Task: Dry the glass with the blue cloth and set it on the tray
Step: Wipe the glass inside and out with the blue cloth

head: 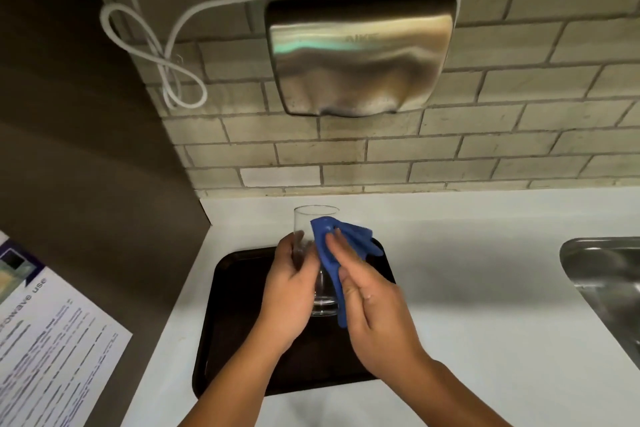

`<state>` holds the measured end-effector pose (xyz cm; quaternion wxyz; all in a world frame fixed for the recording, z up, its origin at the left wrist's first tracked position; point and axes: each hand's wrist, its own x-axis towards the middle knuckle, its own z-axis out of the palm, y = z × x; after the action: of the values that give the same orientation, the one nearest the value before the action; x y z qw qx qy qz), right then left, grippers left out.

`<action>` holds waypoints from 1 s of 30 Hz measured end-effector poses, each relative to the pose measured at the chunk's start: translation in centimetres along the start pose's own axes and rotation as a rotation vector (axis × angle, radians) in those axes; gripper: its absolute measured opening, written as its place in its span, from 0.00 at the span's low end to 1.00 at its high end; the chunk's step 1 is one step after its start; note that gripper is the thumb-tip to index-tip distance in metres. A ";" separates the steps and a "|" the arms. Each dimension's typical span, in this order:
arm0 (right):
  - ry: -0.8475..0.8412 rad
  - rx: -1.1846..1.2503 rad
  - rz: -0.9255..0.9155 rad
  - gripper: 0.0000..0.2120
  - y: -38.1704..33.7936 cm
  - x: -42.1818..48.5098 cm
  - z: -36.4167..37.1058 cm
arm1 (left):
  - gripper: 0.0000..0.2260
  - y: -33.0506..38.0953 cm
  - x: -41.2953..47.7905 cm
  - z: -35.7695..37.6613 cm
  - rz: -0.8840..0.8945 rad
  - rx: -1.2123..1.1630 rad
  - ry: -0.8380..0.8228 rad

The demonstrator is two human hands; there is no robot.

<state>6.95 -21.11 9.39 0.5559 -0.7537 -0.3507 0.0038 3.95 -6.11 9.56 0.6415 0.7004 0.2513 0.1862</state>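
A clear drinking glass (313,222) is held upright above the dark tray (228,322) on the white counter. My left hand (289,291) grips the glass from the left side. My right hand (374,305) presses the blue cloth (332,246) flat against the glass's right side, with the cloth's loose end bunched behind my fingers. The glass's thick base shows between my two hands. My hands and forearms cover much of the tray's middle.
A steel sink (606,288) lies at the right edge. A metal hand dryer (360,52) with a looped white cable (162,55) hangs on the tiled wall. A printed notice (52,340) is stuck to the brown panel at left. White counter (467,253) spans tray to sink.
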 end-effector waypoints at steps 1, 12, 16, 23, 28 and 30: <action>-0.019 -0.017 -0.046 0.30 -0.2 0.0 0.3 | 0.14 -0.3 -0.1 0.0 0.025 0.041 0.006; 0.019 -0.033 -0.083 0.29 0.3 1.4 0.7 | 0.22 -0.3 -2.0 0.0 0.152 0.263 0.116; 0.029 -0.055 -0.061 0.25 -0.3 2.1 0.1 | 0.22 0.2 -1.8 0.2 0.156 0.256 0.119; 0.049 -0.327 -0.177 0.31 0.3 3.0 -1.2 | 0.29 0.3 -1.6 0.5 0.121 0.265 0.097; -0.008 -0.246 -0.206 0.28 0.9 2.8 -0.8 | 0.16 0.6 -1.7 0.9 0.041 0.079 0.039; 0.024 -0.066 -0.082 0.27 1.3 3.2 -1.0 | 0.24 0.3 -1.6 0.9 -0.012 -0.076 0.041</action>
<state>10.42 -20.45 9.93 0.5345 -0.7567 -0.3744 -0.0397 3.27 -7.80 9.80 0.6634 0.6701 0.2614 0.2061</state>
